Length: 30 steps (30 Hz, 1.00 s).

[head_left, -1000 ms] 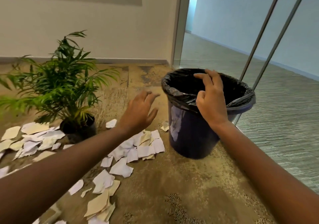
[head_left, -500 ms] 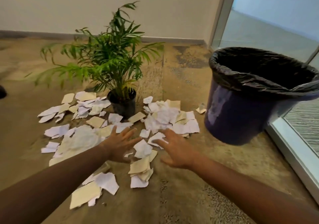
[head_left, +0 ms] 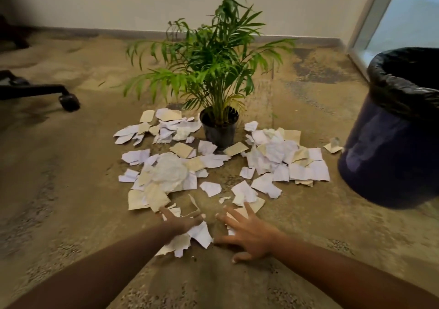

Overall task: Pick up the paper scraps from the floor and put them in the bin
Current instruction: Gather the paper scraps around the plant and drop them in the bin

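Step in hand: gathering. Both hands work the nearest paper scraps [head_left: 199,233], in front of the potted plant [head_left: 219,130]. The left hand [head_left: 183,223] lies flat on them, fingers extended, gripping nothing; the right hand [head_left: 249,233] is spread open, fingertips [head_left: 247,207] touching a scrap. More ring the plant. Next move, by judgement: close both hands round a bundle and carry it to the bin [head_left: 392,156], right of the plant. Bin interior: black liner [head_left: 389,87], contents not discernible
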Each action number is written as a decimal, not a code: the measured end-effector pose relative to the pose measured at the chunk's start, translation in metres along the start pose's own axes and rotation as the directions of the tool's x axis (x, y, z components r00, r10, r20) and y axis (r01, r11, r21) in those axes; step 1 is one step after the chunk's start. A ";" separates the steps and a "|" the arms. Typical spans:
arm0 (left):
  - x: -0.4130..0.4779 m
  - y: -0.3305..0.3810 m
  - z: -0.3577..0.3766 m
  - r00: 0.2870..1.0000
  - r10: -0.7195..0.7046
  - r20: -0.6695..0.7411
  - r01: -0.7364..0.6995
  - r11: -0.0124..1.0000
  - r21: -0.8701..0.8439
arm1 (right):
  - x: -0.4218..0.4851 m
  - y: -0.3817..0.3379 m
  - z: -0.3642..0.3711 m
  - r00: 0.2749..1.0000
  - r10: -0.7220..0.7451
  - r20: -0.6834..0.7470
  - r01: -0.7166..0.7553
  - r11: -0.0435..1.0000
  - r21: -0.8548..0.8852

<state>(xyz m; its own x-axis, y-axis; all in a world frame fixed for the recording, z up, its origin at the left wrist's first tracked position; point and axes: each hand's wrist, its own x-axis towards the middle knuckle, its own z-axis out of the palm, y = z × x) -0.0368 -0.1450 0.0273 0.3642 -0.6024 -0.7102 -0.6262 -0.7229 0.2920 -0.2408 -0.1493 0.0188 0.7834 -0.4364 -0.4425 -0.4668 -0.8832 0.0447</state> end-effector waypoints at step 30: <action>0.014 0.099 0.029 0.814 0.575 0.083 -0.544 0.702 0.460 | 0.003 0.099 -0.011 0.842 0.508 0.181 -0.527 0.702 0.479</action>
<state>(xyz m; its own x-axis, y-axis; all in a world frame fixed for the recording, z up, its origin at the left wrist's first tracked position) -0.1130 -0.2154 0.0275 -0.1215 -0.8778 -0.4634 -0.9549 -0.0242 0.2961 -0.2804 -0.2401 0.0323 0.3483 -0.7849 -0.5125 -0.9370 -0.3081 -0.1650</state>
